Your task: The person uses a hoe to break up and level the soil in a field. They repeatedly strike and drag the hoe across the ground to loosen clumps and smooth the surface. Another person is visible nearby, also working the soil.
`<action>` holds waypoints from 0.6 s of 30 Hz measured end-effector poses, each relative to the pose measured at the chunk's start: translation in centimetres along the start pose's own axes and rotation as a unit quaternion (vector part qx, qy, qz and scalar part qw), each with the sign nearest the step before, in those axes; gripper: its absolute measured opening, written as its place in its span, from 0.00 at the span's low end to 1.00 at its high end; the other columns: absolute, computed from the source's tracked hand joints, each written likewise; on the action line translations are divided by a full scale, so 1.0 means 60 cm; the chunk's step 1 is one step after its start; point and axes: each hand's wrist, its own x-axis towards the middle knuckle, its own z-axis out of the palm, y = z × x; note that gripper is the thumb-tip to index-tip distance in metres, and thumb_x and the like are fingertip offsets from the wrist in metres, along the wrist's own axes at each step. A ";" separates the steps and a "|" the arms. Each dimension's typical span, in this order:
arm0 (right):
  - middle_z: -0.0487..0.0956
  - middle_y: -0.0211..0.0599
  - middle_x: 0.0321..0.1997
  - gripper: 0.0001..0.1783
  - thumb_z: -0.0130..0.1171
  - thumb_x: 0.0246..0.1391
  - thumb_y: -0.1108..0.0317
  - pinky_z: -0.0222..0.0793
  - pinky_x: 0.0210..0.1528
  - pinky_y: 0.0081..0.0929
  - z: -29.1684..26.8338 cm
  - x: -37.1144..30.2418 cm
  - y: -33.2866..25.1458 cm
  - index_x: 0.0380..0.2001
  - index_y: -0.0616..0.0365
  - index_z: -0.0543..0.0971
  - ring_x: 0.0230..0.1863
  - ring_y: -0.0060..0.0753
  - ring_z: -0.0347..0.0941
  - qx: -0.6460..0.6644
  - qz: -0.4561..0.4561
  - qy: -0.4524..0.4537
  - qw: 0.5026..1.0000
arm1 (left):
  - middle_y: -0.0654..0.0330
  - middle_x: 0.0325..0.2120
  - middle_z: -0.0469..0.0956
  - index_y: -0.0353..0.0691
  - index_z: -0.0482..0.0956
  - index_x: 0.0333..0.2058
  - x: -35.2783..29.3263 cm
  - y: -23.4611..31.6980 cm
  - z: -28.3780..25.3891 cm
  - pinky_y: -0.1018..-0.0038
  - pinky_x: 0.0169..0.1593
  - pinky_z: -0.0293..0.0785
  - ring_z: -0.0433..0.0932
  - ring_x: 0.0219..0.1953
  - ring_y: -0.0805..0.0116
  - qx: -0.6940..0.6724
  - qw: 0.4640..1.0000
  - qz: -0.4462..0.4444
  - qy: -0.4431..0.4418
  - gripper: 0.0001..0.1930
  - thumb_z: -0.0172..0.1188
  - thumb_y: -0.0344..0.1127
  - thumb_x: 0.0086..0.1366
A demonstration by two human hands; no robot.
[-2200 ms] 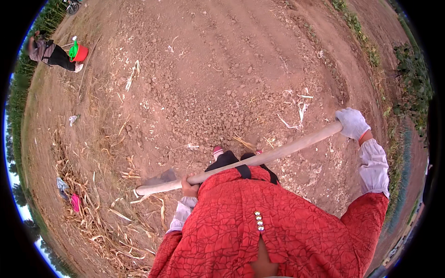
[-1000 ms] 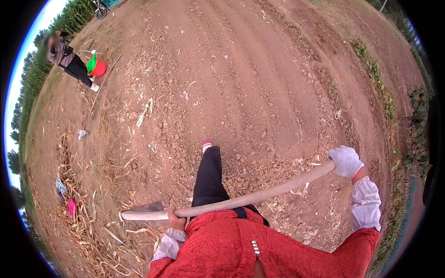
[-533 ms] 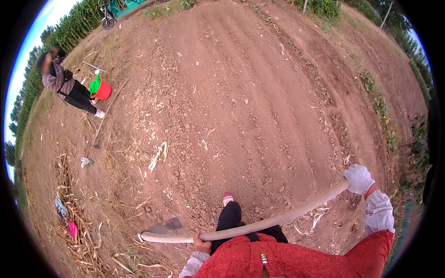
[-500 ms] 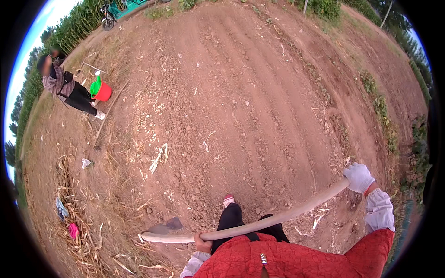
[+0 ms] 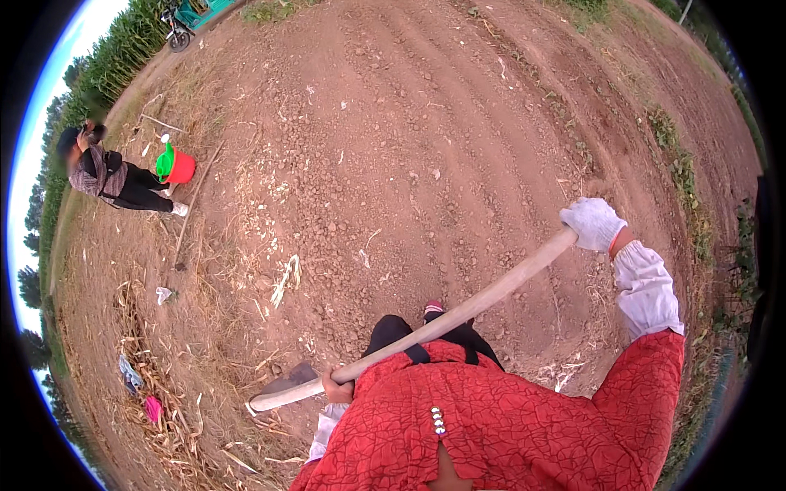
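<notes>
From the head view, I see the person's 2 hands both wrapped round a long wooden hoe (image 5: 471, 309), which slants across the front of the red jacket (image 5: 499, 409). The gloved right hand (image 5: 593, 222) clasps the butt end, out to the right; the bare left hand (image 5: 336, 388) grasps the shaft low down, just beside the dark blade (image 5: 291, 379). Whether that blade touches the soil I can't tell. What worries me is the lower grip: if those fingers slip along the wood, they could meet metal, and if they loosen, the heavier end could drop toward the legs. The 1 shoe (image 5: 434, 308) I can see is on crumbly ground, so a rolling clod might upset the balance. Dry stalks (image 5: 176, 434) at the left could snag the blade. The other person (image 5: 115, 176), near a red bucket (image 5: 183, 169), seems too far off to be struck.
</notes>
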 end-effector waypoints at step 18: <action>0.71 0.38 0.23 0.10 0.55 0.28 0.70 0.65 0.31 0.37 -0.073 0.137 0.077 0.21 0.54 0.69 0.32 0.42 0.68 0.004 0.061 -0.035 0.997 | 0.59 0.23 0.69 0.38 0.67 0.26 0.229 0.094 0.123 0.69 0.41 0.67 0.69 0.29 0.63 -0.310 0.913 -0.251 0.084 0.08 0.51 0.34 0.48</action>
